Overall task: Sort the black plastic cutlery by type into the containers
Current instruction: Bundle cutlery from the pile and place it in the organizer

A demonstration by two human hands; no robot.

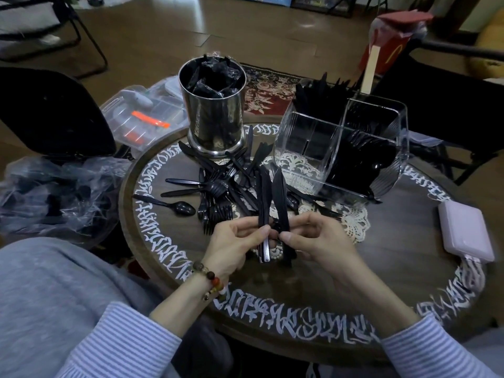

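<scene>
- Centrally, both hands meet over the near part of the round table (pixel 395 268), forearms coming in from the lower corners, striped cuffs at the wrists
- Left hand (pixel 234 241): fingers curled, thumb and forefinger pinching a bundle of knives (pixel 264 205) by the handles, blades pointing away from the person; a bead bracelet (pixel 210 279) sits on the wrist
- Right hand (pixel 313 238): fingers curled, thumb and fingertips clamped on a second knife (pixel 281 197) just beside the bundle, blade also pointing away
- Loose pile (pixel 218 192) of forks, knives and one spoon (pixel 180 207) lies on the table beyond the hands
- Steel cup (pixel 214 105) at the far side holds wrapped black pieces
- Clear bin (pixel 341 148), tilted, to the right: black cutlery fills its rear and right compartments; which type is in each cannot be told
- Writing: white ornamental script rings the table rim, not legible; a red bag (pixel 387 50) behind bears part of a yellow arch logo
- Pink case (pixel 466 233) rests at the right edge
</scene>
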